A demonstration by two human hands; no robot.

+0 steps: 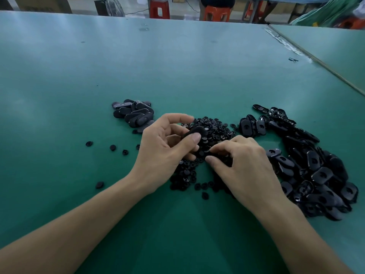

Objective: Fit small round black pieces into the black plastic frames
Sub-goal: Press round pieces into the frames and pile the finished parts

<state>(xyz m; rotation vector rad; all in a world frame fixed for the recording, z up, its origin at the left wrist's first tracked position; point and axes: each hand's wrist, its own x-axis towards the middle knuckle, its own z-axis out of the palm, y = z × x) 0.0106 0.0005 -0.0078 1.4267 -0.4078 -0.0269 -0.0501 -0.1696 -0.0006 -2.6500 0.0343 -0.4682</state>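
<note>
My left hand [166, 147] holds a black oval plastic frame [194, 131] between thumb and fingers, just above a heap of small round black pieces [209, 129] in the middle of the green table. My right hand [243, 165] rests on that heap with curled fingers, its thumb and fingertips pinching among the round pieces; what it grips is hidden. A large pile of empty black frames [316, 171] lies to the right. A smaller stack of frames [134, 113] sits to the upper left of my left hand.
Several stray round pieces [113, 147] lie scattered on the green table [177, 66] to the left. A seam with a second table [325, 68] runs diagonally at the right. Red and orange stools [159, 8] stand beyond the far edge.
</note>
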